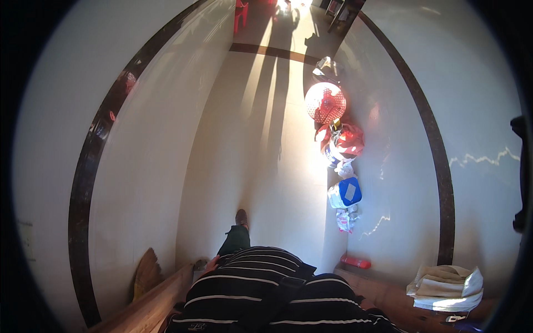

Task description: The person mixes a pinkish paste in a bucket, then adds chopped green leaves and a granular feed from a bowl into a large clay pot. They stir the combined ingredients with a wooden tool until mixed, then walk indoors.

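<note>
A small part of my left hand (210, 265) shows beside my striped shirt, close to my green trouser leg (235, 240). Its fingers are too hidden to tell whether it holds anything. Next to it is a small greyish thing (200, 265) at the end of a wooden edge (150, 299); whether they touch I cannot tell. My right hand is out of sight behind my body. One brown shoe (241, 217) points forward on the pale floor.
Along the right wall stand a pink perforated basket (326, 103), a red bag (350, 140), a blue-lidded white tub (346, 192) and plastic packets (345, 220). Folded cloth-like sacks (447, 286) lie at lower right near a red cylinder (356, 261). A broom (147, 273) leans at left.
</note>
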The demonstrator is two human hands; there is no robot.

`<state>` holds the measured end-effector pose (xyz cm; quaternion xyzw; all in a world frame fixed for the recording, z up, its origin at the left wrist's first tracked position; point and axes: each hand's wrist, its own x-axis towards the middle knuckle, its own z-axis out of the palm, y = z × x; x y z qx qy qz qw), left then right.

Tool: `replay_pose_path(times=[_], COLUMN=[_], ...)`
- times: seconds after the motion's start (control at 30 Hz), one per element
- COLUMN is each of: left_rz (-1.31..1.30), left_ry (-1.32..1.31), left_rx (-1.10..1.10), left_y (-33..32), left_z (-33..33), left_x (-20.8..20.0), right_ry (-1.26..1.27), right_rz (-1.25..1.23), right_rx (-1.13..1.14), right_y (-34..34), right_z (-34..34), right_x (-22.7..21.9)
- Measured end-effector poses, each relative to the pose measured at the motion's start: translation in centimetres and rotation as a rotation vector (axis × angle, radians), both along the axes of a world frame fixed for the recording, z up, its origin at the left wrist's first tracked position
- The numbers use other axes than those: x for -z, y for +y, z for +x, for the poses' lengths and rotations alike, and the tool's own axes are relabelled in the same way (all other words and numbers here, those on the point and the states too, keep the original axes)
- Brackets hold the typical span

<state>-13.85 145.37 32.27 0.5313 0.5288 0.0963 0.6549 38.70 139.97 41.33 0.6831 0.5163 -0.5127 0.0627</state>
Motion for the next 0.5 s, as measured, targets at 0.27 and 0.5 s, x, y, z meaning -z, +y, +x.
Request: replay_pose_path(times=[0.27, 0.5], left_rz=[0.166, 0.111], left_ry=[0.141, -0.289], left_rx=[-0.062, -0.258], left_y=[32.5, 59.9], left_z=[-1.3, 2.1], left_x=[-11.2, -15.8], right_ry=[-0.22, -0.331], right_rz=[0.482, 0.493], right_rx=[0.172, -0.025], right_y=[28.3, 49.7], right_z=[0.2, 2.3], right_x=[-11.0, -11.4])
